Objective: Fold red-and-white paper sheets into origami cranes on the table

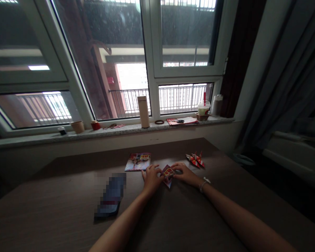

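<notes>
A small folded piece of printed paper, roughly diamond-shaped with its point towards me, lies on the table. My left hand grips its left edge with the fingertips. On the opposite side, my right hand pinches the right edge; a thin bracelet circles that wrist. Just beyond my left hand is a flat printed sheet, its colours matching the folded piece. Red and white folded paper figures with pointed tips, like paper cranes, sit past my right hand.
A blurred-out dark blue object lies left of my left arm. Along the windowsill stand a beige flask, a paper cup, a drink cup with a red straw, and scissors on red papers.
</notes>
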`<state>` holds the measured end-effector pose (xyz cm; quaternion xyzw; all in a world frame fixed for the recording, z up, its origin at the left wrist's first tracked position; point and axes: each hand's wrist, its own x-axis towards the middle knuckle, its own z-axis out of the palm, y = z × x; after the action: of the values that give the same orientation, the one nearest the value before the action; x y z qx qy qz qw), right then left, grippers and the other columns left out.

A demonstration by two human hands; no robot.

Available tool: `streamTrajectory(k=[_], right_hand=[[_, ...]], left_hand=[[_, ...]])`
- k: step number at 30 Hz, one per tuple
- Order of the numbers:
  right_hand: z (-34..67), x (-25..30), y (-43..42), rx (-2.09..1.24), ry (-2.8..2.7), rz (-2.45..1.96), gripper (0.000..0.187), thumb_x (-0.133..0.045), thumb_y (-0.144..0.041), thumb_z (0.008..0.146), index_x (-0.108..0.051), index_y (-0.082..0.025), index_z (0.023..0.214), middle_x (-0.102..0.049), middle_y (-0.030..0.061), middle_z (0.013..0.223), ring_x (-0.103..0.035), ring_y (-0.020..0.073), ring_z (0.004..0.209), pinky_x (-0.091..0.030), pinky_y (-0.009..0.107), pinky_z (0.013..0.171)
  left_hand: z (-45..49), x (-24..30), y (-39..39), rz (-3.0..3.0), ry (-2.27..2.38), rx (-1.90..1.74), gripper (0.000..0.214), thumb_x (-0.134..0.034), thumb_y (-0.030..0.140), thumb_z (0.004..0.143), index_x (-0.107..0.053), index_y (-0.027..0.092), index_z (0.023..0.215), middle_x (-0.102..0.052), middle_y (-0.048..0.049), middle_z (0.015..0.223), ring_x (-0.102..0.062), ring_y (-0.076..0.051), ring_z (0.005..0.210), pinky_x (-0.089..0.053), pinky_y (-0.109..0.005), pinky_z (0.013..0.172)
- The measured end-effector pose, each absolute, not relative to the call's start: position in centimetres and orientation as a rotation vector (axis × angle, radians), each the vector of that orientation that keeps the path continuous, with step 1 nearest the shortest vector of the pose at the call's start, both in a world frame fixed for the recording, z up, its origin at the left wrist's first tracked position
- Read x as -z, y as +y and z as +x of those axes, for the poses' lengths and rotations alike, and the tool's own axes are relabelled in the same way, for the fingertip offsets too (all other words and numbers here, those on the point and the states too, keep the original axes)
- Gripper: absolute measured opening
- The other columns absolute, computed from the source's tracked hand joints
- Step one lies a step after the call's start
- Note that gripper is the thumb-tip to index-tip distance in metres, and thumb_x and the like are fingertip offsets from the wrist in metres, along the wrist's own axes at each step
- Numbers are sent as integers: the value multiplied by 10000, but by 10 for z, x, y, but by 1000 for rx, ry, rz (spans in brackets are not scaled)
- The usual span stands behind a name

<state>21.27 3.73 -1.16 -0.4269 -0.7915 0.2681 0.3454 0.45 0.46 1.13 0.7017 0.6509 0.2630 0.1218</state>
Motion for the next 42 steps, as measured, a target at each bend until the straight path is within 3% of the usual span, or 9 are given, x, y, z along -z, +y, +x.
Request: streamTrajectory(k=[19,26,34,42], right_hand=[[200,7,27,-502,-2099,-1205,205,-726,-361,794,-742,-240,959,-657,50,1128,-517,245,1131,-361,377,1024],[199,7,25,-476,-2128,-1252,241,-722,-374,794,-722,-248,1000,-639,44,1140,-502,243,1131,-356,382,1017],[195,6,24,-478,-2100,-1312,236,-729,-301,760,-708,-238,986,-632,41,1134,-498,243,1125,-351,381,1009],[200,10,30,-519,-2090,-1293,229,-729,-341,781,-718,-247,990,-644,42,1162,-504,254,1157,-339,413,1033]], left_hand=[[6,-14,2,2094,1899,-708,142,-634,336,840,-729,256,908,-551,-50,1410,-363,-313,1363,-135,-656,1130],[0,-14,0,2140,1865,-628,214,-659,410,813,-733,274,961,-525,-51,1428,-373,-305,1364,-181,-569,1154],[-3,-15,-1,2179,1828,-552,368,-688,505,775,-700,294,1075,-488,-66,1461,-358,-320,1381,-138,-600,1164],[-4,-11,3,2177,1851,-510,481,-738,511,708,-676,300,1135,-485,-80,1461,-364,-335,1376,-161,-594,1158]])
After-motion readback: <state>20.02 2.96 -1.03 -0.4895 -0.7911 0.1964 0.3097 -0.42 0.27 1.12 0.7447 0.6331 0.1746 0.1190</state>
